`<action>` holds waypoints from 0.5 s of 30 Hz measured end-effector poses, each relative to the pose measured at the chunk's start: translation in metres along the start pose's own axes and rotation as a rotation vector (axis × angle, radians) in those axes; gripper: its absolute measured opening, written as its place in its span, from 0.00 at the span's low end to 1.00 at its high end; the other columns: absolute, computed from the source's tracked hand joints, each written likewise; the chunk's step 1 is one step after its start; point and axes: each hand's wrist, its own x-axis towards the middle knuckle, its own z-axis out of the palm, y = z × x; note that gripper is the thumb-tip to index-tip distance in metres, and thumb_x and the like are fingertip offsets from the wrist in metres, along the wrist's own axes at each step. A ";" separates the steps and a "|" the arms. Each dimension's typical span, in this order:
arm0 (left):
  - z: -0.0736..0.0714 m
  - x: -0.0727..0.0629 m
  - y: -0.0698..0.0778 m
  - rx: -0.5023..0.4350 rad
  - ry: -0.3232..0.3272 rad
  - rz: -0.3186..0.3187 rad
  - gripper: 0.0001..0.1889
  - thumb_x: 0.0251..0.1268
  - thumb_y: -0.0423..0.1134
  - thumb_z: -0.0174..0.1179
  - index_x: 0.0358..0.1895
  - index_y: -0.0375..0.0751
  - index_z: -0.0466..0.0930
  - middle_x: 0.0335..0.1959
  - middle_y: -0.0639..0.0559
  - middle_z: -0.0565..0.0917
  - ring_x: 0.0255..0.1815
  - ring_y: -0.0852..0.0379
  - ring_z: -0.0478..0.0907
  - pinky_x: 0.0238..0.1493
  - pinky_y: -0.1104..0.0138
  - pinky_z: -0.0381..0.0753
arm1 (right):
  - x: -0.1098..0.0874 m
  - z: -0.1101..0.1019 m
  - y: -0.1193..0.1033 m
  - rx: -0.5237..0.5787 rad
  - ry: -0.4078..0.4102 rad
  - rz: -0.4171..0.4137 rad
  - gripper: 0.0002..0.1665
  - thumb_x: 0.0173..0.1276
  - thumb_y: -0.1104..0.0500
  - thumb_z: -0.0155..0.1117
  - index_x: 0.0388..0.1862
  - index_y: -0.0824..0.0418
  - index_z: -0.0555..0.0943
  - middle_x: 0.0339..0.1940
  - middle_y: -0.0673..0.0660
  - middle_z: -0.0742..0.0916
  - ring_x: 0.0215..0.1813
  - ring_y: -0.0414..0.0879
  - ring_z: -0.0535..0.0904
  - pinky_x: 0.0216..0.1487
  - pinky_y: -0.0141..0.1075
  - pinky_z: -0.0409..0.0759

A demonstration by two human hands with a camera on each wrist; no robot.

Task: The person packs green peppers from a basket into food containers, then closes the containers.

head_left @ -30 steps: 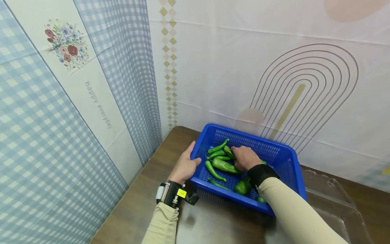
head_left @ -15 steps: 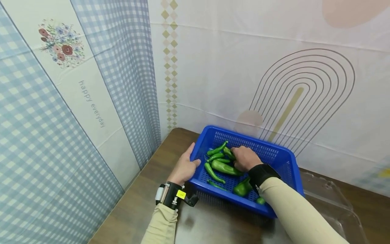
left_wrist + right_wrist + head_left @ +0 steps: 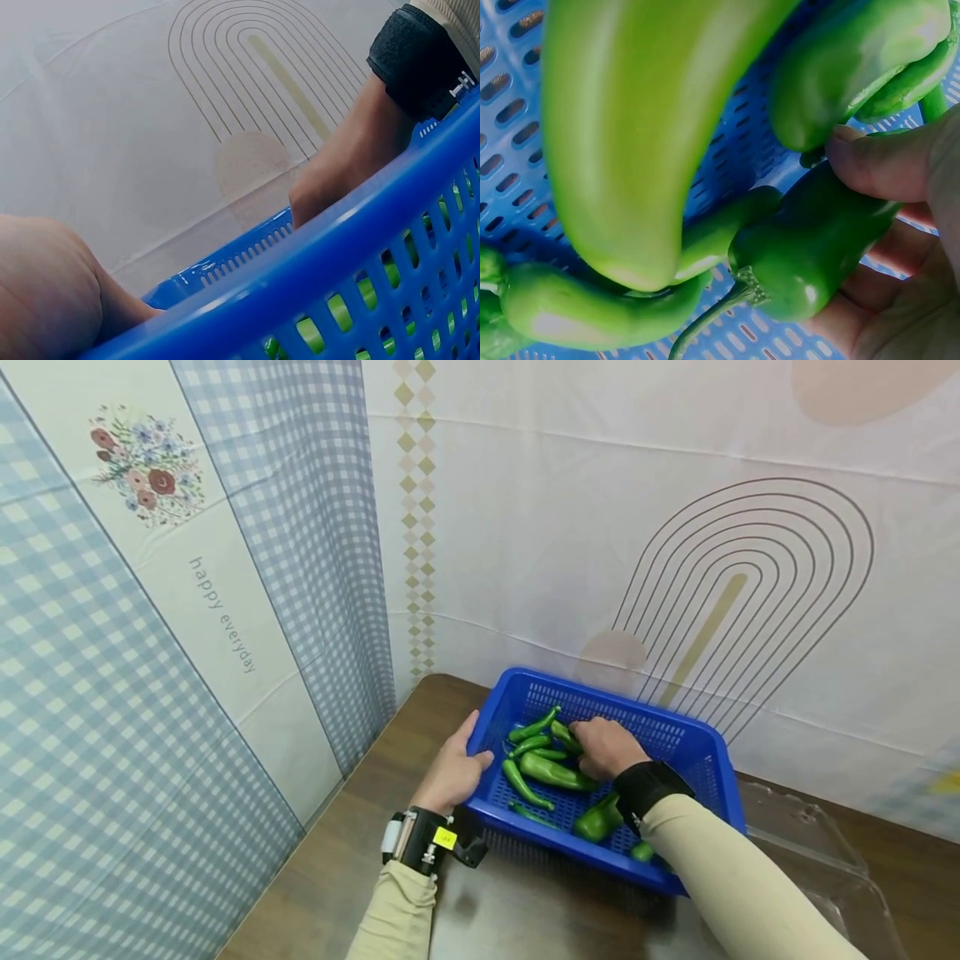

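A blue perforated basket (image 3: 615,696) holds several green peppers, among them a thick pale one (image 3: 555,772), a rounder one (image 3: 597,821) and a slim curved one (image 3: 523,783). At the basket's left end my left hand (image 3: 450,772) grips the rim, thumb over the edge; its other fingers are partly hidden. My right hand (image 3: 609,748) reaches down inside the basket. In the right wrist view, its thumb and fingers hold a dark green pepper (image 3: 810,240), stem toward the lower left. A large pale pepper (image 3: 637,142) lies beside it.
A brown table (image 3: 397,752) carries the basket. To the right stands a clear plastic container (image 3: 806,835), partly behind the right sleeve. A white patterned sheet (image 3: 525,543) hangs behind, with a blue checked one (image 3: 97,710) on the left.
The head view has shifted slightly. Both hands keep nearly the same places, the left on the rim and the right among the peppers.
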 end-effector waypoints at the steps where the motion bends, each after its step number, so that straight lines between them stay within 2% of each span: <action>1: -0.002 -0.001 0.000 0.000 -0.003 0.002 0.38 0.78 0.32 0.52 0.86 0.53 0.48 0.85 0.42 0.57 0.84 0.39 0.58 0.82 0.41 0.56 | -0.001 -0.001 -0.002 -0.001 0.004 0.001 0.07 0.64 0.69 0.68 0.38 0.60 0.81 0.26 0.54 0.80 0.30 0.49 0.74 0.34 0.43 0.73; 15: -0.023 -0.014 -0.006 0.009 -0.051 0.008 0.38 0.79 0.32 0.51 0.86 0.53 0.48 0.85 0.41 0.58 0.83 0.37 0.60 0.81 0.38 0.58 | -0.021 -0.010 -0.034 -0.017 0.048 0.029 0.11 0.61 0.71 0.68 0.42 0.62 0.83 0.27 0.56 0.83 0.29 0.48 0.74 0.33 0.42 0.72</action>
